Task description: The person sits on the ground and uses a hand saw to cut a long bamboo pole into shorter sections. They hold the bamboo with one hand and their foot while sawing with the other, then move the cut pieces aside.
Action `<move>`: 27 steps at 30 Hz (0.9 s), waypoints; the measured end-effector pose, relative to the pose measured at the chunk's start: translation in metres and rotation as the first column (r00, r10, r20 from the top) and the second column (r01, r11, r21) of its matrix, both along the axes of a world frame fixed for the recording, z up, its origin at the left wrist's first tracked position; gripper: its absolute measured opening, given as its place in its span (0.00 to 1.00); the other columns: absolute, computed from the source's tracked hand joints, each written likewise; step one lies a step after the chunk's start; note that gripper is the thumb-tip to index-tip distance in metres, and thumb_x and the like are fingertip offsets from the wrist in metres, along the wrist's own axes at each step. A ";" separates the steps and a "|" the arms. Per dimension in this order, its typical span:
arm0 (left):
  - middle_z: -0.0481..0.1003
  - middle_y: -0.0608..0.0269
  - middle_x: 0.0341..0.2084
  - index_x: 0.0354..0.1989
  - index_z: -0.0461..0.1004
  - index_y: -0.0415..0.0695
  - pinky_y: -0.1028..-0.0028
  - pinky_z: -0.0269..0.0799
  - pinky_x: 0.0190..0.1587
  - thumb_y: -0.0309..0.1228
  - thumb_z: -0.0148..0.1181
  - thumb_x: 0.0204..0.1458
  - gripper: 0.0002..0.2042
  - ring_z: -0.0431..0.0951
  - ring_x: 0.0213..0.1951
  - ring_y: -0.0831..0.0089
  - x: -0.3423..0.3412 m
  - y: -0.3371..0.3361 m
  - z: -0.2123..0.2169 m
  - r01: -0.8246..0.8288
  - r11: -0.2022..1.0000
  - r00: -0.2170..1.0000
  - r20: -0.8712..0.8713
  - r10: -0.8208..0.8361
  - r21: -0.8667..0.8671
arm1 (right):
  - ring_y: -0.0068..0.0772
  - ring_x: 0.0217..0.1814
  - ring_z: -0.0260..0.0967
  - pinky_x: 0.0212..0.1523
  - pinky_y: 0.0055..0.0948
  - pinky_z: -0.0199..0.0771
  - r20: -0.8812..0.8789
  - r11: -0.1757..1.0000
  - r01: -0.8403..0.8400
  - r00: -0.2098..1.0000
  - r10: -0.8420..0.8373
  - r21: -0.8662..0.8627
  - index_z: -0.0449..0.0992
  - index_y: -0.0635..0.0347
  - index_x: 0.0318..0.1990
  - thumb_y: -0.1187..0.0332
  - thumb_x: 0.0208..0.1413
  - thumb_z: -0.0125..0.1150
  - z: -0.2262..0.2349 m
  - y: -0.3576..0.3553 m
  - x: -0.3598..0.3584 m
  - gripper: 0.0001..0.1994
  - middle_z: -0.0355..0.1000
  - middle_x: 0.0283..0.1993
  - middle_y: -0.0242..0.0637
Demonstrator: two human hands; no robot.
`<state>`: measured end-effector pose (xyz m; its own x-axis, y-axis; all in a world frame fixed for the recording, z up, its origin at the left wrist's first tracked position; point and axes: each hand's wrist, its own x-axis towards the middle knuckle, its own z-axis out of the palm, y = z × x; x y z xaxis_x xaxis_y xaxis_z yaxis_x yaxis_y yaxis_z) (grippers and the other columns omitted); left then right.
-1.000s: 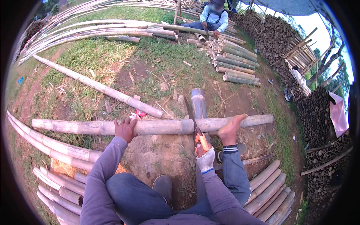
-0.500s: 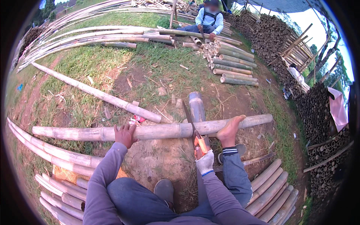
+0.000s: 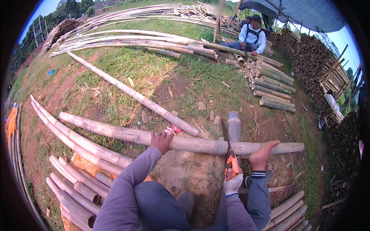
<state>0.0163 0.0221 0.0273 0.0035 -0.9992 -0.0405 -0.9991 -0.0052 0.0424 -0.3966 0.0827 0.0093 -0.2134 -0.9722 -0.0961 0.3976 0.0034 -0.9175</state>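
A long pale bamboo pole (image 3: 192,145) lies across in front of me, its right part over a thicker greyish bamboo piece (image 3: 234,127). My left hand (image 3: 161,142) grips the pole from above near its middle, fingers curved over it. In my right hand (image 3: 233,181), which wears a white glove, is the orange handle of a handsaw (image 3: 232,163). The saw's dark blade (image 3: 225,133) crosses the pole just left of my bare foot (image 3: 263,154), which presses on the pole. How deep the blade sits cannot be made out.
Another pole (image 3: 135,94) slants away at left. Cut bamboo pieces lie at lower left (image 3: 75,194) and lower right (image 3: 287,211). Farther off, a person (image 3: 252,36) sits by a stack of short bamboo lengths (image 3: 273,82). Tall bamboo piles (image 3: 314,57) line the right side.
The view has swung left, so the scene sits farther right and lower. The saw seems drawn slightly toward me across the pole. My left hand and foot keep their places on it.
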 end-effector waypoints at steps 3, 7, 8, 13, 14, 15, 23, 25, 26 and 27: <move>0.75 0.57 0.62 0.73 0.66 0.61 0.31 0.50 0.70 0.60 0.74 0.47 0.44 0.73 0.66 0.53 0.002 0.007 -0.005 -0.006 1.000 1.000 0.012 0.006 -0.022 | 0.18 0.31 0.74 0.28 0.19 0.75 -0.445 0.993 -0.007 0.894 -0.047 -0.118 0.69 0.59 0.61 0.64 0.73 0.58 0.000 0.005 0.005 0.16 0.75 0.36 0.31; 0.72 0.55 0.66 0.74 0.64 0.62 0.31 0.48 0.72 0.59 0.73 0.49 0.43 0.71 0.69 0.53 0.011 0.008 0.000 -0.039 0.998 0.999 -0.012 0.040 0.053 | 0.21 0.31 0.74 0.28 0.24 0.74 -0.637 0.994 -0.078 0.771 0.012 -0.076 0.72 0.61 0.58 0.59 0.74 0.57 0.059 -0.034 0.022 0.16 0.76 0.34 0.32; 0.70 0.54 0.69 0.74 0.64 0.62 0.31 0.47 0.73 0.59 0.73 0.51 0.42 0.69 0.70 0.53 0.004 0.005 0.001 -0.022 0.995 0.999 -0.033 0.025 0.095 | 0.25 0.30 0.75 0.28 0.29 0.75 -0.836 0.991 0.016 0.539 0.102 0.131 0.74 0.64 0.51 0.58 0.73 0.57 0.102 -0.042 0.024 0.15 0.75 0.30 0.36; 0.70 0.55 0.69 0.75 0.63 0.62 0.30 0.47 0.72 0.58 0.73 0.51 0.43 0.70 0.70 0.53 -0.004 -0.002 0.009 -0.016 0.994 1.000 0.003 0.015 0.112 | 0.30 0.25 0.75 0.27 0.36 0.73 -0.868 0.999 -0.030 0.497 -0.007 -0.026 0.77 0.65 0.44 0.55 0.70 0.61 0.107 -0.079 0.011 0.18 0.76 0.27 0.38; 0.70 0.56 0.70 0.75 0.63 0.63 0.30 0.47 0.72 0.58 0.73 0.51 0.43 0.70 0.70 0.54 0.002 0.001 0.009 -0.024 0.993 1.000 0.013 0.023 0.118 | 0.31 0.24 0.75 0.27 0.36 0.73 -0.822 0.996 -0.022 0.563 0.080 0.082 0.77 0.65 0.45 0.54 0.70 0.62 0.117 -0.072 0.020 0.18 0.75 0.27 0.38; 0.70 0.56 0.69 0.75 0.63 0.63 0.30 0.47 0.72 0.58 0.73 0.51 0.43 0.70 0.69 0.54 -0.006 -0.003 0.014 -0.019 0.991 1.000 -0.001 0.020 0.131 | 0.30 0.24 0.75 0.26 0.36 0.72 -0.725 0.996 -0.001 0.686 0.063 0.085 0.77 0.65 0.43 0.51 0.69 0.63 0.106 -0.068 0.016 0.20 0.75 0.26 0.39; 0.71 0.57 0.68 0.74 0.65 0.62 0.28 0.45 0.73 0.56 0.74 0.50 0.42 0.71 0.69 0.53 0.003 0.009 0.014 -0.052 0.995 0.999 -0.008 0.053 0.082 | 0.31 0.29 0.76 0.32 0.33 0.74 -0.783 0.997 -0.061 0.623 -0.001 -0.049 0.77 0.68 0.46 0.62 0.67 0.66 0.111 0.114 -0.037 0.15 0.76 0.28 0.38; 0.71 0.57 0.69 0.73 0.65 0.61 0.28 0.45 0.73 0.57 0.73 0.50 0.42 0.71 0.69 0.53 -0.021 -0.010 0.006 0.020 0.996 0.998 -0.057 -0.015 0.083 | 0.38 0.33 0.78 0.35 0.38 0.74 -0.782 1.000 0.022 0.623 0.001 0.019 0.76 0.70 0.48 0.67 0.66 0.65 0.132 0.151 -0.048 0.13 0.77 0.30 0.42; 0.71 0.56 0.69 0.73 0.65 0.61 0.28 0.45 0.73 0.57 0.73 0.50 0.42 0.71 0.69 0.53 0.000 0.008 0.011 -0.035 0.996 0.999 -0.012 0.036 0.084 | 0.37 0.33 0.78 0.35 0.37 0.74 -0.748 0.999 -0.007 0.663 0.041 0.049 0.76 0.70 0.48 0.67 0.66 0.66 0.132 0.141 -0.037 0.13 0.77 0.30 0.42; 0.70 0.56 0.69 0.73 0.65 0.60 0.28 0.45 0.73 0.57 0.73 0.50 0.42 0.70 0.69 0.53 0.001 0.008 0.013 -0.032 0.997 0.999 0.004 0.032 0.074 | 0.35 0.32 0.78 0.35 0.37 0.75 -0.731 0.998 0.019 0.682 0.037 0.068 0.76 0.71 0.47 0.67 0.65 0.66 0.139 0.133 -0.029 0.14 0.77 0.30 0.41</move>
<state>0.0172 0.0297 0.0402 0.0353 -0.9929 -0.1139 -0.9985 -0.0399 0.0381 -0.4253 0.2157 0.1479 -0.2344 -0.9718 0.0248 -0.3997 0.0730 -0.9137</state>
